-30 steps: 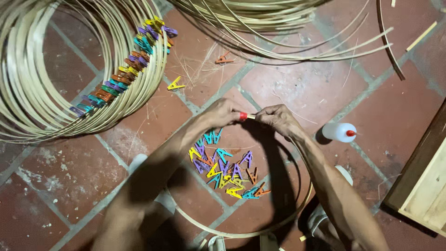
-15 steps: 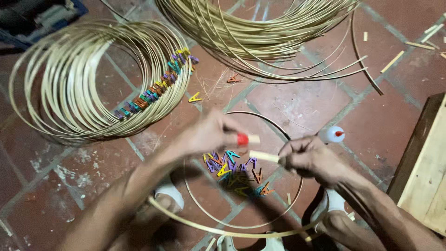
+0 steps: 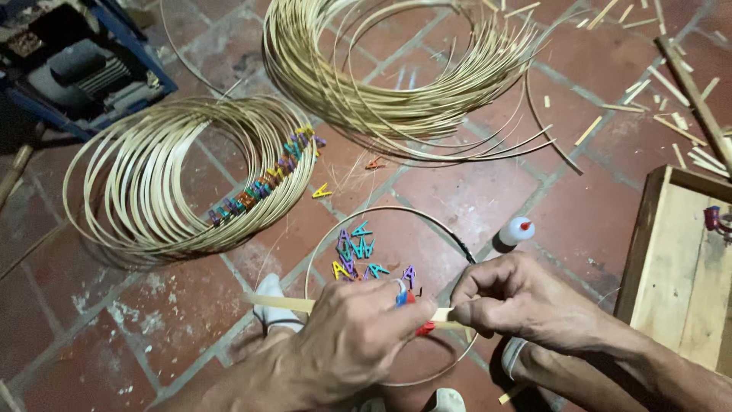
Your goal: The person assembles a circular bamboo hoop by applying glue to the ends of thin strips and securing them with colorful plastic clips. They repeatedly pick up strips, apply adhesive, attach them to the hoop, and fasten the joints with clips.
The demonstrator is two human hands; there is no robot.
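My left hand (image 3: 347, 343) pinches a small red and blue clothespin (image 3: 412, 305) onto a thin bamboo strip hoop (image 3: 358, 215) near the bottom middle. My right hand (image 3: 518, 301) grips the same flat strip just to the right of the pin, where the hoop's two ends overlap. The hoop rings a scatter of several coloured clothespins (image 3: 358, 255) lying on the red tile floor. Part of the hoop is hidden behind my hands.
A stack of finished hoops (image 3: 164, 179) clipped with a row of coloured pins lies at the left. A loose coil of bamboo strips (image 3: 396, 76) sits at the top. A white glue bottle (image 3: 517, 230), a wooden crate (image 3: 682, 267) and a blue machine (image 3: 69, 65) surround the spot.
My hands drew closer to me and lower in view, with the hoop's joint held between them. The view tilted up, showing more of the floor, the coil and the machine.
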